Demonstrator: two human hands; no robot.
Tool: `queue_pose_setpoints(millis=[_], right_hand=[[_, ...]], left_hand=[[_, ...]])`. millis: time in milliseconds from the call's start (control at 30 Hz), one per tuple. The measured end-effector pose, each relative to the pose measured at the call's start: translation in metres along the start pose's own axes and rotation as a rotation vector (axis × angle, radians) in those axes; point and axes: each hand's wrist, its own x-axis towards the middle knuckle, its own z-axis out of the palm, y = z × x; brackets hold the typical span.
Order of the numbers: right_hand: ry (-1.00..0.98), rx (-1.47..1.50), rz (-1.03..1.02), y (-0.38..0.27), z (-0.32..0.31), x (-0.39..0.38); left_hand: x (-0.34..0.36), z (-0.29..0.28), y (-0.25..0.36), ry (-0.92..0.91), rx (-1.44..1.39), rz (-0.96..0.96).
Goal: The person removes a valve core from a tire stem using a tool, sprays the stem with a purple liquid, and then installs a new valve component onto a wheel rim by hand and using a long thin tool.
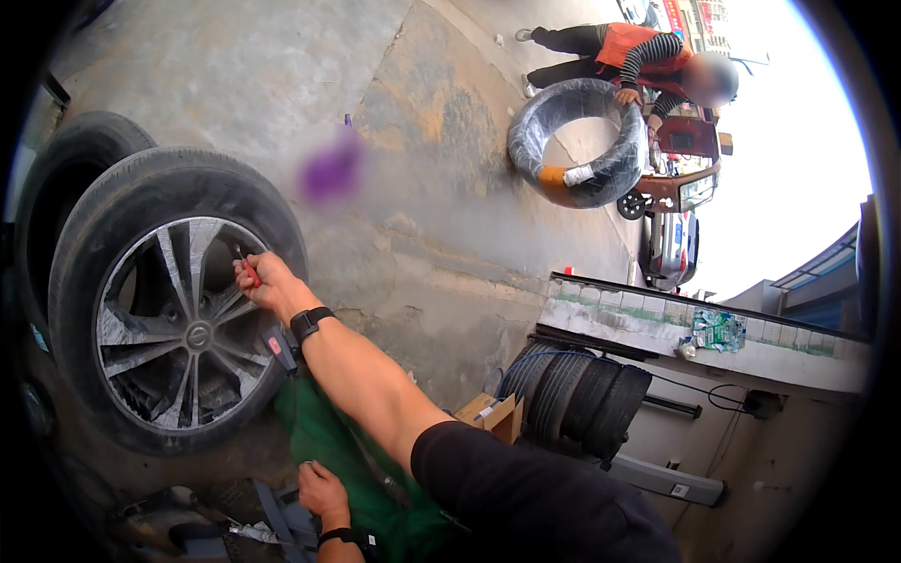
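My right hand (270, 281) reaches out to the spoked alloy wheel (199, 336) at the left. Its fingers are closed round a small red-handled tool (251, 273), whose short metal tip shows against the upper right of the rim. The black tyre (89, 235) is fitted on the wheel, and its spokes look scuffed and dusty. My left hand (324, 493), lower down beside my green trousers (310, 422), is curled closed, and a small pale bit shows at its fingertips. A dark grey object with a red label (280, 347) rests against the tyre's right edge.
Another tyre (70, 155) stands behind the wheel. A person in an orange vest (648, 49) holds a plastic-wrapped tyre (526, 150). At the right are stacked tyres (582, 394), a cardboard box (502, 418) and a tiled ledge (619, 310). A blurred purple thing (331, 169) is on the concrete.
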Motion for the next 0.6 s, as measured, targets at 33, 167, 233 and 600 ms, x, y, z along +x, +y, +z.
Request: queue_pose_setpoints(millis=[33,167,233,600], right_hand=[[0.006,0.004,0.018,-0.001,0.001,-0.001],[0.009,0.016,0.041,0.0,0.003,-0.005],[0.032,-0.017,0.027,0.0,0.004,-0.005],[0.133,-0.211,-0.069,0.001,0.017,-0.019]], left_hand=[[0.001,-0.001,0.0,-0.012,0.004,-0.004],[0.001,0.001,-0.003,-0.012,-0.007,0.016],[0.001,0.003,-0.005,0.007,-0.015,0.032],[0.005,-0.001,-0.005,-0.016,0.003,-0.006]])
